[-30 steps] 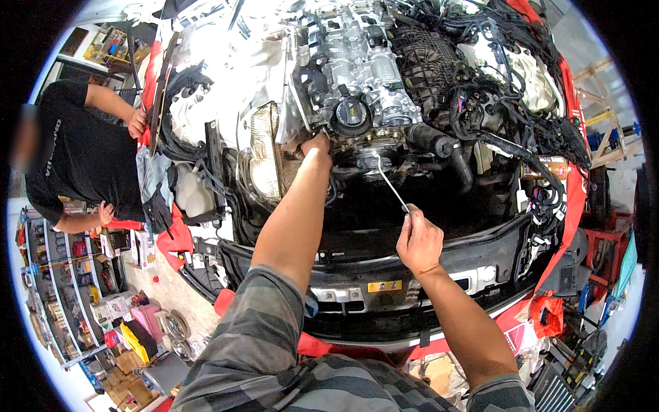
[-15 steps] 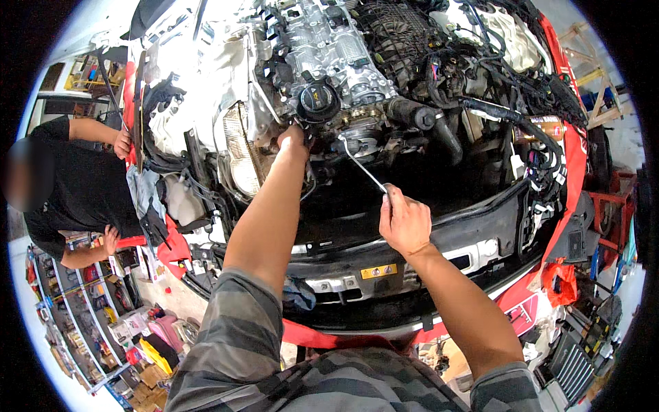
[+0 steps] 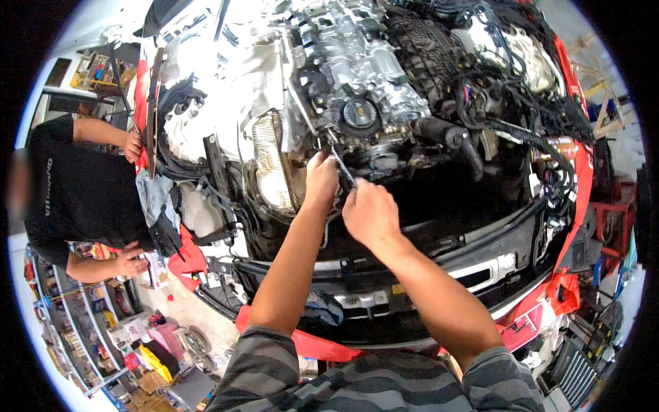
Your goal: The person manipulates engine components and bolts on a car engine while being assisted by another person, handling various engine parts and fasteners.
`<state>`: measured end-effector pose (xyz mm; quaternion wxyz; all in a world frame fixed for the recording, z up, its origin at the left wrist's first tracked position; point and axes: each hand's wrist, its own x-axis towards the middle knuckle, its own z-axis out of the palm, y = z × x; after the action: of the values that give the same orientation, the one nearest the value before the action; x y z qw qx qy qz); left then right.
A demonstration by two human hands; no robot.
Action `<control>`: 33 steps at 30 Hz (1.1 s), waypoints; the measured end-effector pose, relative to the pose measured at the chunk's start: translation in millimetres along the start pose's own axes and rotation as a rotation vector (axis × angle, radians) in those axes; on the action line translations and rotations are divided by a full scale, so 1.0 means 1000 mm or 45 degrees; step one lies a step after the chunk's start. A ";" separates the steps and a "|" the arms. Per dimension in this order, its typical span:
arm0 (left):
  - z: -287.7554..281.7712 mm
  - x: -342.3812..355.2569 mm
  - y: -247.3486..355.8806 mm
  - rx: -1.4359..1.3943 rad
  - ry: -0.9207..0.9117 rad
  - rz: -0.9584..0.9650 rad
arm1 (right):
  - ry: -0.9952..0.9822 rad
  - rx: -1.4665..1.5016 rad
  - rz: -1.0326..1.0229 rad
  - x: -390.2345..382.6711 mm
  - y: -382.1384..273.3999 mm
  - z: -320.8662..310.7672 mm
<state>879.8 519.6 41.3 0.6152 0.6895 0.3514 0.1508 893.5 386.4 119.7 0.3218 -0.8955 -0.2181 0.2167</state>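
Observation:
My right hand (image 3: pixel 372 211) is closed round the near end of a slim silver wrench (image 3: pixel 343 165). The wrench points up and left, its far end among the parts at the engine's front, just below left of the round black filler cap (image 3: pixel 360 115). Close beside it on the left is my left hand (image 3: pixel 322 180), fingers bent together at the front of the engine (image 3: pixel 364 62). Whatever its fingertips hold is too small to make out. A ribbed metal heat shield (image 3: pixel 273 165) lies to the left of that hand.
The black front crossmember (image 3: pixel 439 250) runs between me and the engine. Hoses and loose wiring (image 3: pixel 549 158) crowd the right side. At the left fender stands another person in a black shirt (image 3: pixel 89 185), one hand on the car's edge. Shelves (image 3: pixel 75 323) stand behind at lower left.
My right hand has brought the wrench leftward, from right of the filler cap to its left, near my left hand. The left hand has come partly out from among the engine parts. My view has shifted left.

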 end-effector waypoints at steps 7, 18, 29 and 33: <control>0.016 0.034 -0.001 -0.735 0.196 -0.666 | -0.252 -0.297 0.109 0.056 -0.033 -0.014; -0.006 0.062 0.012 -0.828 -0.178 -0.928 | -0.183 -0.258 -0.119 0.074 -0.051 0.013; -0.002 0.056 0.019 -1.094 -0.242 -0.897 | -0.120 -0.192 0.161 0.036 -0.020 0.062; 0.001 0.071 -0.003 -0.981 -0.216 -0.956 | -0.331 -0.131 0.284 0.035 -0.010 0.075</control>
<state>929.5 566.7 22.5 0.8612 0.2510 0.4417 -0.0175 880.0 448.5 65.7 0.2186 -0.8939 -0.1678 0.3536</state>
